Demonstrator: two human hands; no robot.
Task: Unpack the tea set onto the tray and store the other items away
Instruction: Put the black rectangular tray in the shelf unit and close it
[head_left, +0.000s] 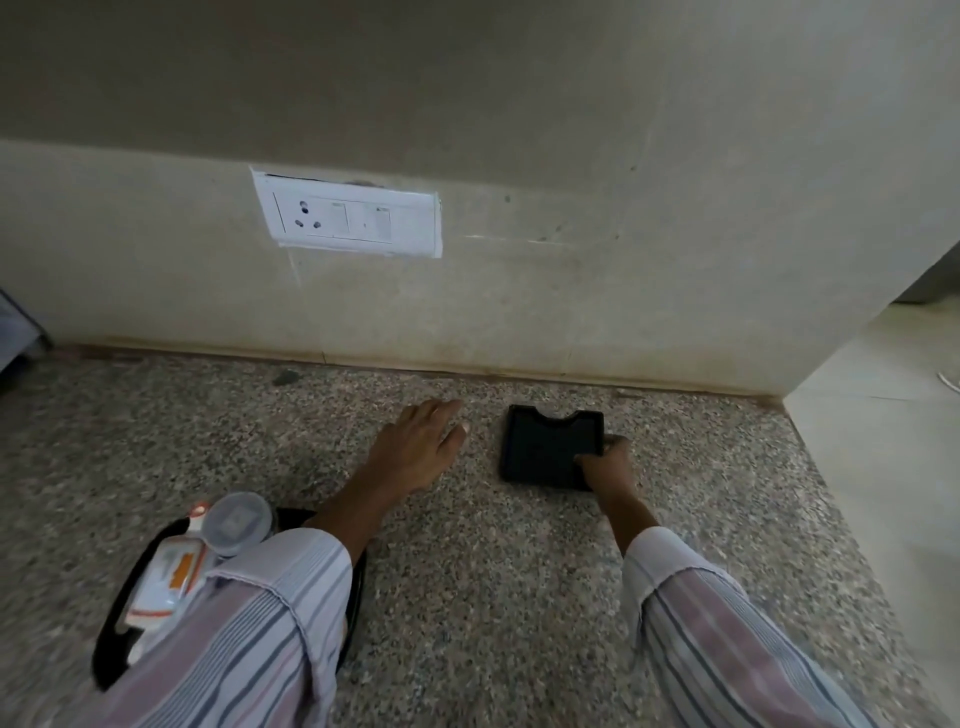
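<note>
Gripping tray (545, 447) edge, right hand (608, 465), bare counter (493, 597) around

A speckled granite countertop (519, 571) was backed by a stained beige wall (571, 130), on which a white switch-and-socket plate (347, 219) was mounted, while pale floor tiles (883, 441) were seen at right.

black bag (111, 631) half under left sleeve (249, 623), pouch print blurred
</note>
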